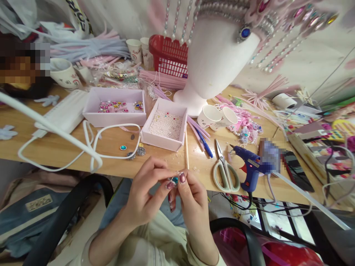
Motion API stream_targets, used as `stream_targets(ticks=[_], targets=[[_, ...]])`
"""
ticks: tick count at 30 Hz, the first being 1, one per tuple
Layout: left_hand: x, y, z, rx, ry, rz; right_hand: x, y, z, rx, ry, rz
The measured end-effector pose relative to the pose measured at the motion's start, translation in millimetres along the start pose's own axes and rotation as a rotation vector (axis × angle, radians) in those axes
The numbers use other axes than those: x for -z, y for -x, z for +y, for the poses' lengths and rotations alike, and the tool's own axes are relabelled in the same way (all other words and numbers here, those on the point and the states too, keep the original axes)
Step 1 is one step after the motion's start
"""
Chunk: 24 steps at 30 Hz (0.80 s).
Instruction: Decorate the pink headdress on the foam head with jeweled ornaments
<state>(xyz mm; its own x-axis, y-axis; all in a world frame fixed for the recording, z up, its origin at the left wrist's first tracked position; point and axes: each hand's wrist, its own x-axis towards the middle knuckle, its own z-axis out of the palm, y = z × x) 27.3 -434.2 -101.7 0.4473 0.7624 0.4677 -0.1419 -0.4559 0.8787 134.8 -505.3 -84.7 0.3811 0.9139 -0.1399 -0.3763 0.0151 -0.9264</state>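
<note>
Left hand [146, 192] and right hand [192, 201] meet at lower centre of frame, fingertips of both pinched on a small teal gem [175, 180]. Just above: table [55, 146] edge, box of pearls [166, 125]. Right: scissors [226, 171], blue glue gun [251, 168].

Wooden table [55, 147]: scissors [222, 160], glue gun [251, 165].

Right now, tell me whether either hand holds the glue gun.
No: the glue gun lies on the table beside the scissors, while the left hand and right hand pinch a teal gem.
</note>
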Motion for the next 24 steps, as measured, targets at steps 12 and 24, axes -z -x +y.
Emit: stream_targets(ticks=[12, 24], targets=[[16.8, 0.5, -9.6, -0.072, -0.117, -0.119, 19.8, -3.3, -6.9, -0.058, 0.147, 0.022], [67.7, -19.9, -42.9, -0.038, -0.868, 0.053, 22.0, -44.3, -18.9, 0.122, 1.145, -0.053]])
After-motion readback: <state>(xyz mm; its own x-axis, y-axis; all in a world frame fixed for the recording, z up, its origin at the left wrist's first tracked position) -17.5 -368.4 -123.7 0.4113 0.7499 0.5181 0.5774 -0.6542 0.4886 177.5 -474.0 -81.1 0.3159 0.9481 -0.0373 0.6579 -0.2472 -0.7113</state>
